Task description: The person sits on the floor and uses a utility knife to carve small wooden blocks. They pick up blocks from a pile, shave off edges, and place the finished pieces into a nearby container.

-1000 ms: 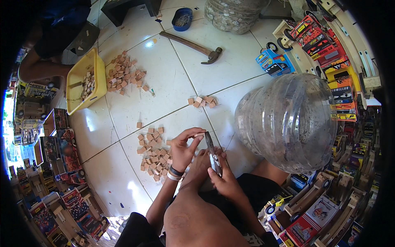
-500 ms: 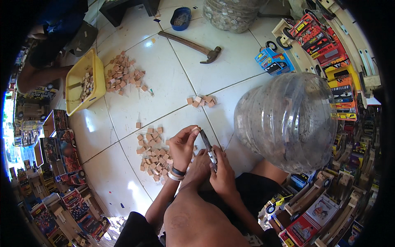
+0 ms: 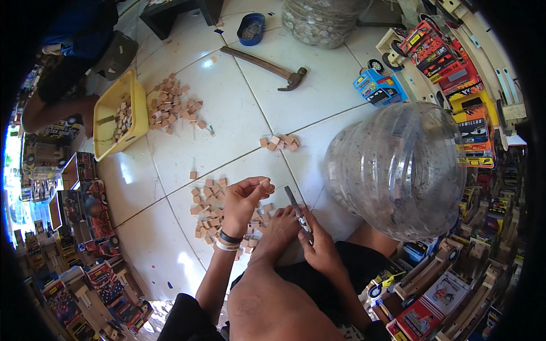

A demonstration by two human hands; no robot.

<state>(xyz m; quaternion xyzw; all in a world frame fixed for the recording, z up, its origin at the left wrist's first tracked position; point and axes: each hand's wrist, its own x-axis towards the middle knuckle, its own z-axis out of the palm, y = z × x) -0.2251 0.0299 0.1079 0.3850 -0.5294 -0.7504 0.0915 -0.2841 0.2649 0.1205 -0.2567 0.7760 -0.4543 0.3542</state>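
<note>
Two left fingers [image 3: 257, 192] pinching block [image 3: 265, 183], right [image 3: 314, 226] gripping pliers [image 3: 298, 211]

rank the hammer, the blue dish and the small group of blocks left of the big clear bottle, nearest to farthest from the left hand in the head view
From the left hand:
1. Small group of blocks: ahead, slightly right.
2. Hammer: farther ahead, beyond those blocks.
3. Blue dish: farthest ahead, beyond the hammer's handle.

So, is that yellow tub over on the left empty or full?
Neither: it's partly filled. Small wooden blocks lie inside the yellow tub, and bare yellow surface shows beside them.
</note>
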